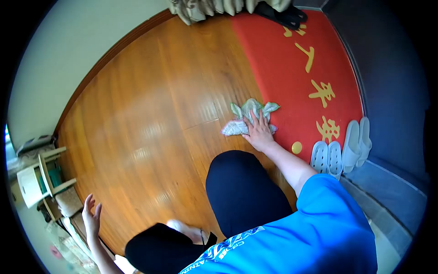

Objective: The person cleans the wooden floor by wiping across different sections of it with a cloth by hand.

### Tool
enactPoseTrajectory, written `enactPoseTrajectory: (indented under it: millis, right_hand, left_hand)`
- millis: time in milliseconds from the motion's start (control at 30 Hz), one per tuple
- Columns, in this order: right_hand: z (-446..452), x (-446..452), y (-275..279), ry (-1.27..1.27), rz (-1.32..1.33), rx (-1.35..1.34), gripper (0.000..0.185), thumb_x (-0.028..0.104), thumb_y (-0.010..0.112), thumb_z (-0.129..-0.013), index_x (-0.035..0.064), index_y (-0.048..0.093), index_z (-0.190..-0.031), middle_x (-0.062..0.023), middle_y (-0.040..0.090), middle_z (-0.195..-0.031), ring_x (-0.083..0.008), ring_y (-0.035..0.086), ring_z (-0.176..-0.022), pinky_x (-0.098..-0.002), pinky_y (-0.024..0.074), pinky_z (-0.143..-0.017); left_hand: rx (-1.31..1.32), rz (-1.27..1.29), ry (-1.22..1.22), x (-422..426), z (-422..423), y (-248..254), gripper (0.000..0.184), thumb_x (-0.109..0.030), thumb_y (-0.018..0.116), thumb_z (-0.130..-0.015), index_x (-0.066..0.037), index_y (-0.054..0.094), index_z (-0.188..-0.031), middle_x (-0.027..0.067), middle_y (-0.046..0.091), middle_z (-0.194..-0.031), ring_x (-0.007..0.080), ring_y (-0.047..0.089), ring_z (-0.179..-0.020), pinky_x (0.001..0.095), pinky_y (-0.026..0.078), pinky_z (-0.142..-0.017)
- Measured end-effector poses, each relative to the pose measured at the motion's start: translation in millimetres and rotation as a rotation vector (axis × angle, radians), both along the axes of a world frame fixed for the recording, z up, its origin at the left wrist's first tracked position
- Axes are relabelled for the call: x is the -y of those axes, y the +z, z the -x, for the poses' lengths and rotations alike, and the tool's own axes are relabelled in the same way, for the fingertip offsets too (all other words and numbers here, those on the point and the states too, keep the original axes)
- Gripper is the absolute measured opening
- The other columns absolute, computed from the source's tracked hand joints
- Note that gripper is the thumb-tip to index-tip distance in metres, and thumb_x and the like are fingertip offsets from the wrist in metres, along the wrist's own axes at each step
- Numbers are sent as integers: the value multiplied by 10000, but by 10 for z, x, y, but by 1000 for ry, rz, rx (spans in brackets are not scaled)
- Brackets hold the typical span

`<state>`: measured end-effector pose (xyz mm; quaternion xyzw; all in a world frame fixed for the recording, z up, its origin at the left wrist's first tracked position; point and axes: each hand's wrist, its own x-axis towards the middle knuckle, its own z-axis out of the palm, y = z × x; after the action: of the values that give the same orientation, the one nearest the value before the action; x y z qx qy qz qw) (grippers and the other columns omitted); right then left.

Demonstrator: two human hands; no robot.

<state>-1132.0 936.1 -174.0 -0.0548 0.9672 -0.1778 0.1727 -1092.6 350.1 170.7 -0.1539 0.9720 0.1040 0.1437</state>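
My right hand [259, 132] lies spread on a crumpled cleaning cloth [251, 108], pale with green and pink edging. Its palm and fingers press the cloth down where the wooden floor [150, 100] meets the red doormat [283, 86]. Part of the cloth is hidden under the hand. Off to the lower left, my left hand [91, 216] is raised in the air with its fingers apart, holding nothing.
Light grey slippers [326, 157] stand at the mat's near right corner, with another grey pair [355, 144] beside them. Black shoes [285, 17] lie at the mat's far end, by a curtain [214, 7]. At left stands a white stool [33, 186].
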Motion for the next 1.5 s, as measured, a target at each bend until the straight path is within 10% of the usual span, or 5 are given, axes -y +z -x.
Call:
enactPoseTrajectory:
  millis: [367, 900, 1167, 1267, 1500]
  right_hand:
    - [-513, -421, -970, 334, -405, -635, 742, 487, 610, -832, 129, 367, -1435, -191, 184, -1522, -512, 166, -1372, -616, 254, -1080]
    - [1761, 229, -152, -5, -203, -196, 624, 367, 584, -892, 53, 401, -1399, -197, 266, -1504, -469, 217, -1369, -557, 271, -1093]
    - [-755, -33, -293, 200, 7, 446, 593, 494, 567, -811, 411, 436, -1383, -119, 273, -1528, -495, 269, -1355, -647, 272, -1061]
    - [-98, 69, -101, 965, -17, -9, 586, 338, 669, -771, 370, 505, -1332, -76, 342, -1496, -442, 302, -1359, -662, 295, -1030]
    - [1837, 653, -138, 375, -155, -251, 622, 459, 581, -884, 213, 408, -1428, -114, 253, -1537, -447, 206, -1393, -553, 250, -1117]
  left_hand:
    - [241, -429, 294, -63, -169, -1168, 429, -120, 683, -876, -9, 528, -1261, 139, 656, -1040, 193, 625, -952, 305, 501, -832]
    - [505, -952, 157, -761, 403, -1464, 435, -171, 611, -931, -23, 488, -1322, 105, 619, -1191, 184, 580, -1098, 325, 454, -956]
    - [768, -1204, -111, -1272, 609, -1539, 419, -162, 614, -933, -38, 505, -1318, 102, 612, -1202, 183, 557, -1148, 319, 428, -991]
    - [776, -1194, -72, -1220, 614, -1562, 421, -168, 608, -938, -45, 502, -1326, 104, 610, -1210, 185, 555, -1150, 319, 429, -988]
    - [598, -1102, 19, -1095, 695, -1453, 441, -178, 588, -941, -6, 474, -1331, 116, 610, -1208, 196, 564, -1136, 338, 421, -1009]
